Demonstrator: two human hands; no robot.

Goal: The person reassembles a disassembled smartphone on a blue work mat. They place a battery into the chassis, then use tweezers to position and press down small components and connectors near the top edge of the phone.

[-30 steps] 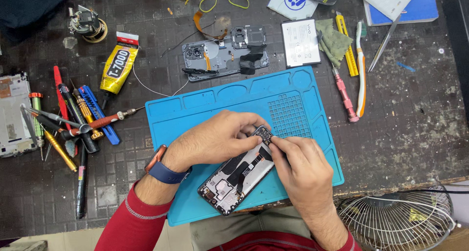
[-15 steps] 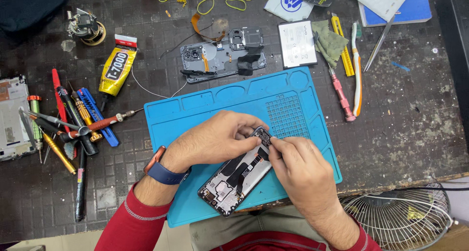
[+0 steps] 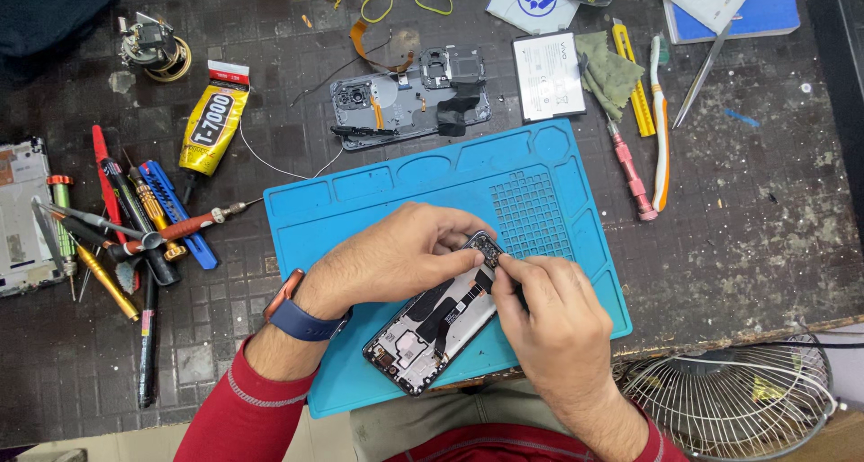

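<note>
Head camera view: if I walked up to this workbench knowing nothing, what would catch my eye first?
Most likely the bright blue work mat in the middle, where an opened phone lies with its insides showing, the left hand and right hand both pinching at its top end. Next, the jumble of screwdrivers and tweezers on the dark table to the left, below a yellow glue tube. A wire fan guard sits at the lower right.

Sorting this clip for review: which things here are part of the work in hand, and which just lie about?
In use:
opened phone
left hand
right hand
blue mat

Lying about:
glue tube
screwdrivers
battery
phone back cover
toothbrush
fan guard
</note>
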